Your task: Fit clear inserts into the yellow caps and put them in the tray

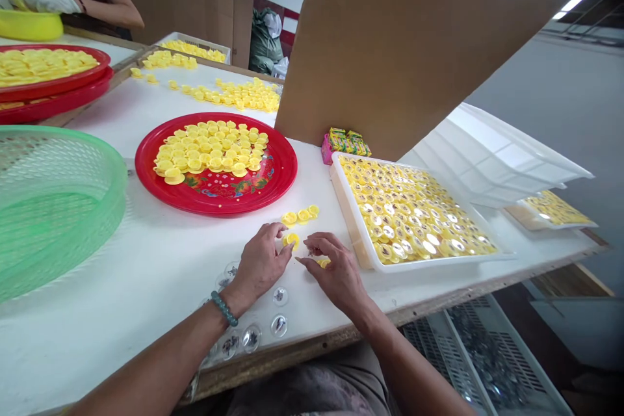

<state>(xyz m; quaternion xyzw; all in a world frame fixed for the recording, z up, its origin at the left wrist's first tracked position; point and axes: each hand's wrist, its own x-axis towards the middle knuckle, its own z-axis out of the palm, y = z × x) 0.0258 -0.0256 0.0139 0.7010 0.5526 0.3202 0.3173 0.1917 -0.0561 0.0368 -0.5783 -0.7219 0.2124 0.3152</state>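
Near the front edge of the white table (146,273), the left hand (260,263) pinches a small round yellow cap (291,239) between thumb and fingertips; being a disc lying roughly flat, it has no clear long axis. The right hand (334,273) curls its fingers over another yellow piece (323,262), mostly hidden. Three more caps (301,215) lie just behind, between the red plate (280,175) and the white tray (346,208).

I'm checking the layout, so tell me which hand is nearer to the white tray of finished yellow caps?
Right. The right hand lies just beside the white tray; the left hand is farther off, beyond the right.
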